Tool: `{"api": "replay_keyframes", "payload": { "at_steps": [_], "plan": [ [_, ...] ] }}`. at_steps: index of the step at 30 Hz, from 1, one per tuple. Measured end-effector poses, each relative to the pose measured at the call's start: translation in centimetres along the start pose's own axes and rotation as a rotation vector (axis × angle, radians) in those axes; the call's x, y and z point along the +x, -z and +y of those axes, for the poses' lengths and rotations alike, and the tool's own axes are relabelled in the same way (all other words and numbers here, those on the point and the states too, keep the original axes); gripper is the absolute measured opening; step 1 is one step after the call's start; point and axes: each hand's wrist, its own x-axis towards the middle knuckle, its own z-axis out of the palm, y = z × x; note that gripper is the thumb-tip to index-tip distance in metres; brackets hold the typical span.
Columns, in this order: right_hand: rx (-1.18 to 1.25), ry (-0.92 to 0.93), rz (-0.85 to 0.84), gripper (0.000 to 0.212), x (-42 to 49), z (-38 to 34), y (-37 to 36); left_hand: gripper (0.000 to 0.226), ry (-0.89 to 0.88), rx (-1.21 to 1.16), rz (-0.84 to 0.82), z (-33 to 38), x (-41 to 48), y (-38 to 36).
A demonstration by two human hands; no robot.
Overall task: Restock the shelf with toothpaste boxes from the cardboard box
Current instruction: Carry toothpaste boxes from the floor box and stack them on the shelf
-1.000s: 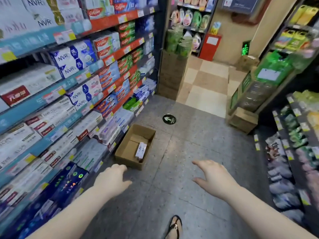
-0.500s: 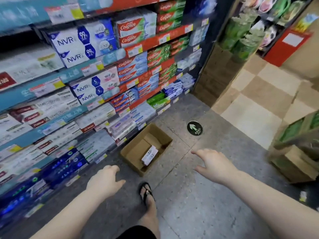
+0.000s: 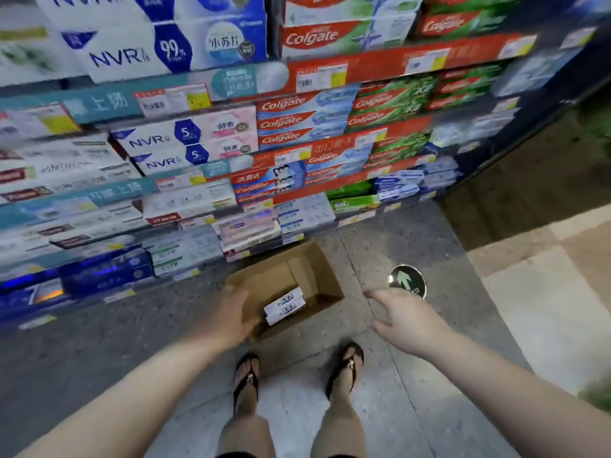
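Observation:
An open brown cardboard box (image 3: 317,276) sits on the grey floor against the foot of the shelf (image 3: 185,190). Inside it lie white toothpaste boxes (image 3: 285,305), stacked near its front wall. My left hand (image 3: 231,317) hovers at the box's near left corner, fingers relaxed, holding nothing. My right hand (image 3: 401,320) is spread open over the floor, just right of the box and apart from it. The shelf rows are packed with NVR and Colgate toothpaste cartons.
My two feet in black sandals (image 3: 246,380) stand just in front of the box. A round green arrow sticker (image 3: 406,280) marks the floor to the right. A dark shelf end panel (image 3: 515,180) rises at the right, with beige tiles beyond.
I have stepped up to the box and turned toward the shelf. Both hands have come forward and down, the left one reaching the box's near corner.

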Motion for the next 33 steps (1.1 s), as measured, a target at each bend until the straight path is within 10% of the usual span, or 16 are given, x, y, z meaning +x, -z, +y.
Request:
{"api": "replay_keyframes", "payload": {
  "at_steps": [13, 33],
  "plan": [
    [-0.151, 0.329, -0.240, 0.034, 24.0, 7.7, -6.9, 0.050, 0.374, -0.278, 0.029, 2.8, 9.3, -14.6],
    [-0.319, 0.476, -0.353, 0.055, 47.2, 6.9, -34.7, 0.067, 0.406, -0.314, 0.073, -7.9, 28.9, -36.9]
  ]
}}
